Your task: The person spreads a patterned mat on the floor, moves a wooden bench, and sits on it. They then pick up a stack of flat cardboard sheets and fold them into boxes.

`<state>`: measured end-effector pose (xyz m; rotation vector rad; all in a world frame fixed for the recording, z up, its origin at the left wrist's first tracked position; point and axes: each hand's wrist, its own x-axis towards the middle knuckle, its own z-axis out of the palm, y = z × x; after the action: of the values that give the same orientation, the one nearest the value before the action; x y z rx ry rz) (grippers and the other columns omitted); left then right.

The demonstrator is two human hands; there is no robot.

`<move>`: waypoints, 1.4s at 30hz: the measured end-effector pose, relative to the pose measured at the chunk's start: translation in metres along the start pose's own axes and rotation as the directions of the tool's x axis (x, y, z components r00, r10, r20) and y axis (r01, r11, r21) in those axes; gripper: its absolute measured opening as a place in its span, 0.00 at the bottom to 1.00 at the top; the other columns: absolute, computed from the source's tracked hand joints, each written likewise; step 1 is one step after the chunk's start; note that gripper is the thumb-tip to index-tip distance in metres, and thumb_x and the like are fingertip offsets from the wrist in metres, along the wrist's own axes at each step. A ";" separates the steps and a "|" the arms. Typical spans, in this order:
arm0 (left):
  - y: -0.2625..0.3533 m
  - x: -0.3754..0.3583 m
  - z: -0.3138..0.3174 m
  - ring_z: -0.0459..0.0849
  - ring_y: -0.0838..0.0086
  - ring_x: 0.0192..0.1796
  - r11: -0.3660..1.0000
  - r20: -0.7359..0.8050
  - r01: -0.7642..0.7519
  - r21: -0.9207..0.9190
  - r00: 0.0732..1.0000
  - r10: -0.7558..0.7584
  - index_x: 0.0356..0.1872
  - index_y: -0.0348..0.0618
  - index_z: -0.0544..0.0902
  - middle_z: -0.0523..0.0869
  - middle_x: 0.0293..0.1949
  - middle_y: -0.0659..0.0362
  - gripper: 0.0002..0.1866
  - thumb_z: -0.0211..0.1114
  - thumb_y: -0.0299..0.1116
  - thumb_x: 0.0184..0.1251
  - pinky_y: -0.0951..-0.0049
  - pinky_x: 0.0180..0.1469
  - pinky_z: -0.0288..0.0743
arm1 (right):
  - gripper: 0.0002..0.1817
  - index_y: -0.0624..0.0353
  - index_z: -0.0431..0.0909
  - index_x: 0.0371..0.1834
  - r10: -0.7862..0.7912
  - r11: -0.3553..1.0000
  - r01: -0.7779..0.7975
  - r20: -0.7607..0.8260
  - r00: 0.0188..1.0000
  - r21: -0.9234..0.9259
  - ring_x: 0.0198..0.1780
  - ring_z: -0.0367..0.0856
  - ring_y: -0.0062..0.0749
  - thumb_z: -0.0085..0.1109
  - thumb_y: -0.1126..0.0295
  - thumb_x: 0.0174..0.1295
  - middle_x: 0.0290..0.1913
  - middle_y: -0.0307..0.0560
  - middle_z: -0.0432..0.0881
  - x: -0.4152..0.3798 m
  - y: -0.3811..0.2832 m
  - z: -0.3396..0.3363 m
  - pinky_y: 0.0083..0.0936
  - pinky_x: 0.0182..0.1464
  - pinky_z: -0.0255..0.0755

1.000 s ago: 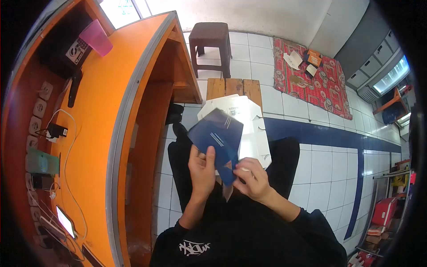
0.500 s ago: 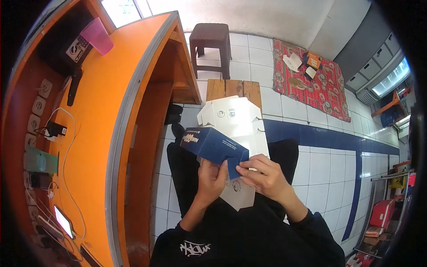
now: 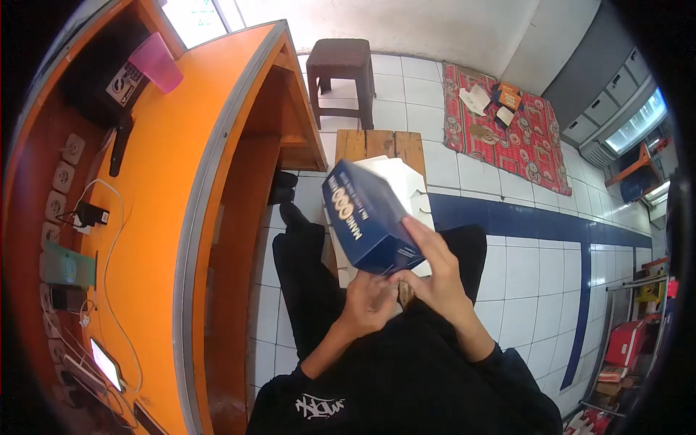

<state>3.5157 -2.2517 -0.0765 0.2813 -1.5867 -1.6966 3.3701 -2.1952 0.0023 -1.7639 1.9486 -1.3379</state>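
A dark blue cardboard box [image 3: 366, 221] with white and gold lettering is tilted in front of me, standing up as a folded carton. My right hand [image 3: 440, 279] grips its right side near the close end, fingers along the upper edge and thumb underneath. Against the near lower end of the box rests my left hand [image 3: 368, 304], its fingertips partly hidden and slightly blurred. Beneath the box lie flat white carton blanks [image 3: 401, 174], mostly covered by it.
The blanks lie on a wooden bench [image 3: 377, 141] between my knees. An orange counter [image 3: 185, 138] with a pink cup [image 3: 157, 64] and cables stands at the left. Ahead are a brown stool [image 3: 341, 65] and a red patterned mat [image 3: 500, 138] holding cartons.
The box has turned so its lettered side faces up toward me, and its near end is closed over. My right hand has shifted onto its side; my left hand has moved lower.
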 end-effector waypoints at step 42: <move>0.002 0.060 -0.033 0.71 0.70 0.54 0.814 -0.431 0.109 0.570 0.884 0.184 0.53 0.35 0.72 0.68 0.58 0.53 0.25 0.56 0.13 0.48 0.76 0.52 0.66 | 0.49 0.42 0.40 0.73 0.673 0.430 -0.355 -0.032 0.739 0.830 0.72 0.44 0.54 0.41 0.29 0.54 0.74 0.47 0.43 0.086 0.253 -0.151 0.72 0.61 0.33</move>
<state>3.4972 -2.3152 -0.0610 0.8949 -1.6685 -0.9499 3.0697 -2.2267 -0.0550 -0.4184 1.4194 -1.9021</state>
